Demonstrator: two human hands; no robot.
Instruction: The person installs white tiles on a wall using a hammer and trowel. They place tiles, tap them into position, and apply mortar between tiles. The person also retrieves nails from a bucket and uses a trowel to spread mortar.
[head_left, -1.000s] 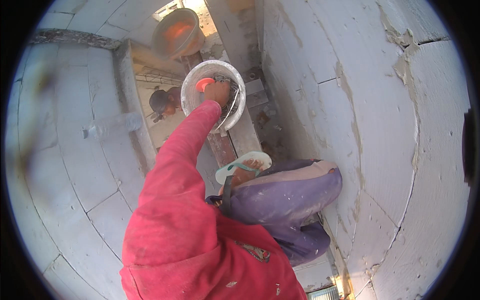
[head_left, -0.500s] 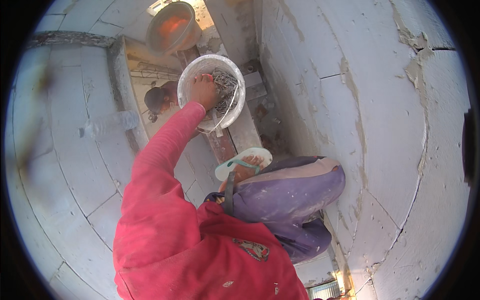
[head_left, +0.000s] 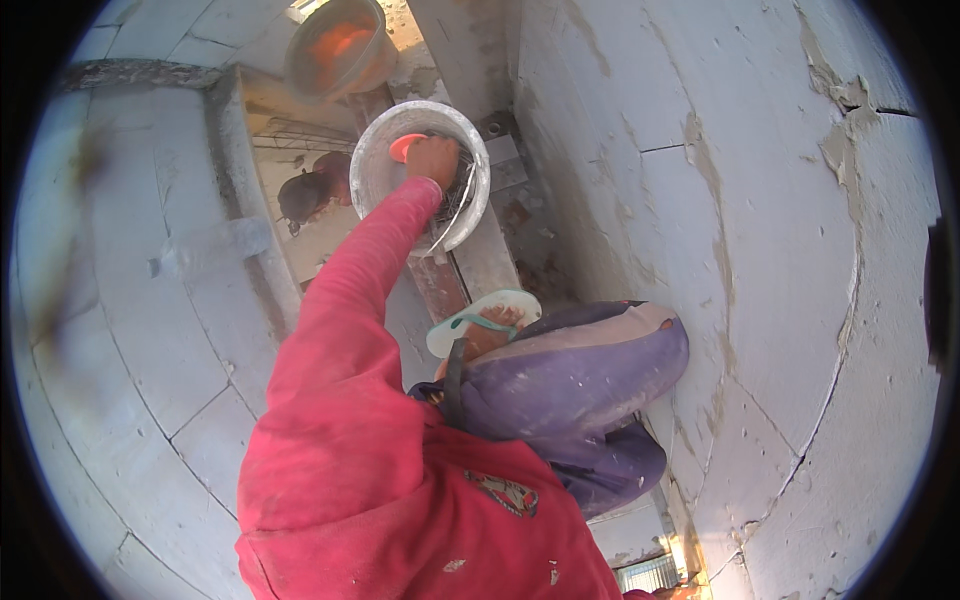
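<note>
My left hand (head_left: pixel 431 160), at the end of a red sleeve (head_left: pixel 350 280), reaches into a white bucket (head_left: pixel 375 158) of small grey metal pieces, perhaps nails, with a pale handle across it. Its fingers are curled, their grip hidden, against an orange disc-like object (head_left: pixel 403 147). My right hand (head_left: pixel 678 592) is barely in view at the bottom edge, past my red top, its fingers unclear. My foot in a white sandal (head_left: pixel 450 337) rests below the bucket, beside my purple trouser leg (head_left: pixel 560 380).
Pale block walls (head_left: pixel 780 300) rise close on both sides. A grey tub (head_left: pixel 305 70) with orange contents stands beyond the bucket on narrow boards (head_left: pixel 435 285). A person (head_left: pixel 305 195) in a dark cap is lower down at left, near a plastic bottle (head_left: pixel 210 250).
My left hand has shifted about within the bucket, left and then back rightward and up; the orange object was mostly covered half a second ago and shows again. The view has shifted slightly.
</note>
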